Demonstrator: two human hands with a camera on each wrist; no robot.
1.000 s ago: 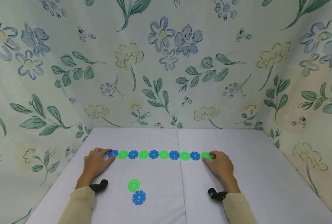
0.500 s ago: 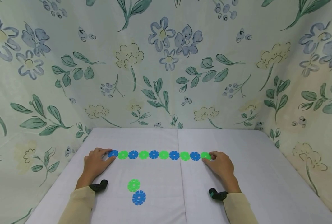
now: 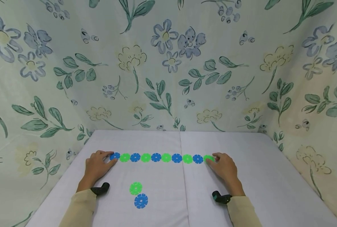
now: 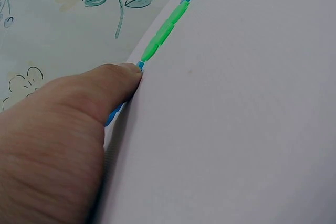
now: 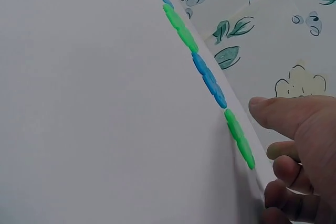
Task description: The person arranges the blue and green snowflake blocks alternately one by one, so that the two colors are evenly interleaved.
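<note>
A straight row of alternating blue and green notched plastic building discs (image 3: 156, 157) runs across the white-covered table in the head view. At its left end, my left hand (image 3: 97, 165) pinches a blue disc (image 3: 115, 156) between thumb and forefinger. In the left wrist view the thumb (image 4: 118, 80) lies against that disc's edge. By the green disc (image 3: 208, 158) at the right end hovers my right hand (image 3: 224, 167). The right wrist view shows its thumb (image 5: 268, 111) apart from the green disc (image 5: 239, 139), with the other fingers loosely bent beside it.
Nearer to me, a loose green disc (image 3: 135, 188) and a loose blue disc (image 3: 141, 201) lie close together. A floral curtain (image 3: 168, 78) stands behind the table (image 3: 228, 143) and along both sides. Each wrist wears a black camera mount (image 3: 101, 189).
My right thumb has shifted slightly up over the green end disc. The left hand and the discs keep their places, and the head view has tilted a little.
</note>
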